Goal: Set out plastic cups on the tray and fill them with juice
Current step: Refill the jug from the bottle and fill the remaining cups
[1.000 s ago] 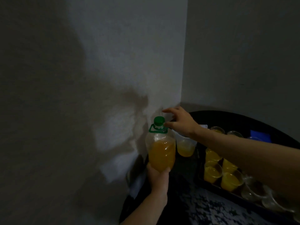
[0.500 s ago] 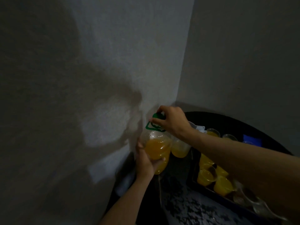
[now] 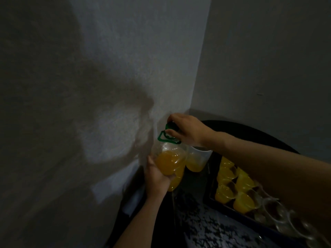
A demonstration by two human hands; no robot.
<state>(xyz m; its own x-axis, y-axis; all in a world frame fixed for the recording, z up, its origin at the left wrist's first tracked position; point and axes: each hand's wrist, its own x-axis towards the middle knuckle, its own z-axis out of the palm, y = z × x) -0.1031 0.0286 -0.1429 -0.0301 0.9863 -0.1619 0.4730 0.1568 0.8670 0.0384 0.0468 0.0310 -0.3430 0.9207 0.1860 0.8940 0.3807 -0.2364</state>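
Observation:
A clear juice bottle (image 3: 170,163), partly full of orange juice, has a green cap and a green carry ring. My left hand (image 3: 155,178) grips its lower body from the left. My right hand (image 3: 186,130) is closed over the green cap (image 3: 170,125) at the top. To the right, a dark tray (image 3: 212,199) carries several cups filled with juice (image 3: 241,203) and several clear cups with no juice (image 3: 275,217). My right forearm hides part of the tray.
A clear measuring jug (image 3: 198,161) with a little juice stands right behind the bottle. The dark round table (image 3: 259,135) sits in a corner between two grey walls. A patterned cloth (image 3: 206,228) covers the table's near part.
My right hand came down from beside the cap and closed on it. My left hand slid from under the bottle to its left side. The view shifted slightly.

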